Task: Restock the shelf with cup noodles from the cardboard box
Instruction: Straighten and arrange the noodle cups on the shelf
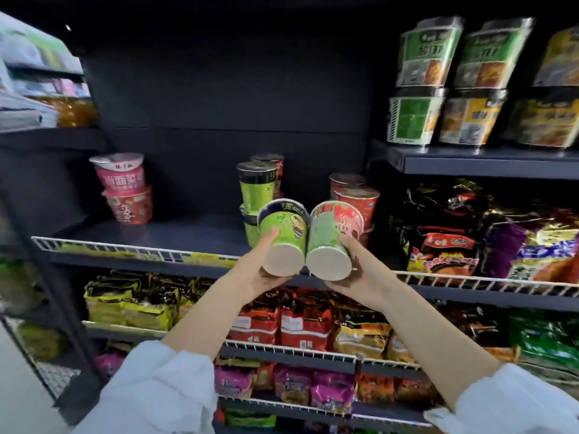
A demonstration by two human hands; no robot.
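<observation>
My left hand point(260, 270) grips a green cup noodle point(283, 236) by its lower side, its white base tilted toward me. My right hand point(360, 274) grips a red-and-green cup noodle point(332, 242) the same way. The two cups touch side by side just in front of the dark shelf point(175, 233). On that shelf stand stacked green cups point(255, 189) directly behind the held ones, stacked red cups point(357, 198) to their right and two pink cups point(125, 189) at the left. The cardboard box is out of view.
A white wire rail point(125, 249) runs along the shelf's front edge. Bagged noodles point(470, 242) fill the section to the right and the lower shelves point(297, 327). Boxed noodle bowls point(451, 86) sit on the upper right shelf. Another rack point(40, 89) stands at the left.
</observation>
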